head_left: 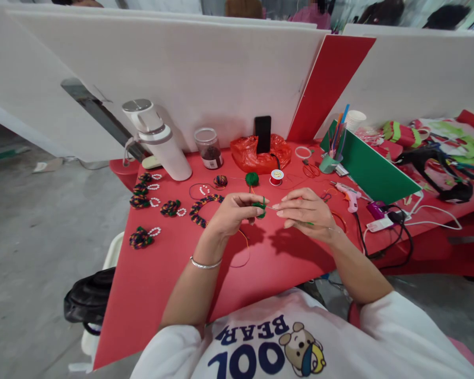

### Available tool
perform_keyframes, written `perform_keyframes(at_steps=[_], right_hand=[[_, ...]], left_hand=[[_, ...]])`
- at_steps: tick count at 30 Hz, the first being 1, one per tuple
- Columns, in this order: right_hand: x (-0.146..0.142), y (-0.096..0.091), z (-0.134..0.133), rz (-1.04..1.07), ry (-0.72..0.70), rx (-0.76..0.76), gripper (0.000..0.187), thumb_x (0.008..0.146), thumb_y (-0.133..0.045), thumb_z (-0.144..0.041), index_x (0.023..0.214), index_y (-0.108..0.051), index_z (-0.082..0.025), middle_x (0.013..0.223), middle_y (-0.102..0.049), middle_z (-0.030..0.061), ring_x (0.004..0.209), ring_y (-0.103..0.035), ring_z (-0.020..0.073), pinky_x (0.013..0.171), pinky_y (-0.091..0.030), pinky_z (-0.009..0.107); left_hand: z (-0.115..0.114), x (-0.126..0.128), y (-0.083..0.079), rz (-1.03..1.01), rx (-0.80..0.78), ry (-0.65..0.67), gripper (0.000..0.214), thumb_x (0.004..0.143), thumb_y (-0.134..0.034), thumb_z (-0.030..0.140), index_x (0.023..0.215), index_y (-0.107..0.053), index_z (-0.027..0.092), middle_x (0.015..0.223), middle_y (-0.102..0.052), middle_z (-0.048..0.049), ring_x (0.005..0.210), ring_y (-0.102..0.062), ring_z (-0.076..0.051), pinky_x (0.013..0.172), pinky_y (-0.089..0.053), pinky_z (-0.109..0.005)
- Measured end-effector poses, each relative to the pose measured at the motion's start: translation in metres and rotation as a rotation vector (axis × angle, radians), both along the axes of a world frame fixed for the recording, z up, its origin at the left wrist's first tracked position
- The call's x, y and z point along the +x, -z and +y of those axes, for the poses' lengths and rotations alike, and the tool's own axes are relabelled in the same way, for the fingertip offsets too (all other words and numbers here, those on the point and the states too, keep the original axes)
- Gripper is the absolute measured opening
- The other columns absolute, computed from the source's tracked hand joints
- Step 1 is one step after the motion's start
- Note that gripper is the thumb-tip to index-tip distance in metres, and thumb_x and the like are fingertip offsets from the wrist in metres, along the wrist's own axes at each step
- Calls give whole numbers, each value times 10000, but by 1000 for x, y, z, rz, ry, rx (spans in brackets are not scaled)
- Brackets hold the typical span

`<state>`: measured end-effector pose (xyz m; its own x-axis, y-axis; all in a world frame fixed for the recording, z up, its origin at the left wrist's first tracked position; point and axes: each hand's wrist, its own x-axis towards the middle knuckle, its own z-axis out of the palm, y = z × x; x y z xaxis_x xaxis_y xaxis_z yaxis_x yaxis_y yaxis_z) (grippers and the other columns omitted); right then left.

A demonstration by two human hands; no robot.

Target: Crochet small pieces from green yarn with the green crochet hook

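Note:
My left hand is closed in a pinch on a small green yarn piece above the red table. My right hand is closed too, its fingertips pinching a thin needle or wire that points into the green piece. A thin orange thread trails from the work down onto the table. A green yarn ball and a small red thread spool lie just beyond my hands.
Several multicoloured yarn ornaments with pearl loops lie at the left. A white flask, a jar, a phone against a red bag, scissors, a glue gun, cables and a green board stand behind and right.

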<state>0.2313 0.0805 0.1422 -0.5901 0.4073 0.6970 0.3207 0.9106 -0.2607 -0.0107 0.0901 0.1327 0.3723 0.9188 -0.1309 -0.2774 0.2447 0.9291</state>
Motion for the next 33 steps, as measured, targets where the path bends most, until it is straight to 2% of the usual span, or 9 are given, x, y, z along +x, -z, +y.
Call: perform_keyframes(at_steps=[9,15,18,22,24,26,31,33], right_hand=[[1,-11,5,22,-104,-90,225,959,-671,-398,1131,-764,-287,1045,-828,33,1061,-701,208,933,-570,403],[1,-13,5,28,-124,-156,204,954,-679,-406,1085,-788,-294,1027,-830,33,1063,-713,221,939,-577,423],[0,-9,1,126,-101,-271,197,953,-686,-381,1093,-792,-291,994,-829,41,1021,-709,222,924,-583,429],[-3,-8,-4,238,-26,-538,175,971,-664,-323,1058,-807,-271,956,-806,57,953,-712,195,852,-603,367],[-3,-10,-4,237,6,-604,180,980,-651,-317,1037,-812,-262,943,-798,58,926,-719,183,837,-607,344],[-3,-11,-3,206,6,-546,183,980,-650,-332,1039,-809,-263,938,-804,56,939,-720,190,847,-610,357],[-1,-14,-2,-54,-28,-58,162,901,-760,-345,1055,-793,-305,1040,-827,19,1086,-710,230,934,-559,431],[0,-14,-4,-98,-20,36,178,881,-786,-311,1059,-787,-308,1067,-825,7,1105,-711,237,951,-541,445]], left_hand=[[-1,-3,-1,10,-40,49,264,518,-846,163,780,-824,146,624,-710,-30,465,-558,-86,446,-432,-205],[0,-3,-1,-14,-78,106,247,519,-808,154,765,-825,149,577,-681,-25,467,-546,-92,417,-405,-195],[0,-2,-3,-13,-65,97,242,516,-809,150,757,-823,150,590,-683,-24,475,-546,-88,416,-402,-191],[-1,0,-4,13,-51,87,233,518,-787,144,749,-822,144,588,-682,-25,477,-544,-86,421,-411,-192],[-1,0,-4,14,-71,80,239,508,-773,143,742,-820,143,584,-681,-24,468,-543,-87,414,-410,-192],[1,-1,-3,1,-97,70,242,498,-763,144,734,-816,143,581,-679,-23,459,-543,-89,405,-407,-192],[5,-5,-2,-64,-139,115,238,507,-762,165,738,-809,130,515,-631,-17,440,-521,-90,404,-410,-195],[6,-6,-1,-78,-140,133,237,514,-766,164,743,-807,122,509,-624,-19,446,-522,-90,411,-414,-195]])
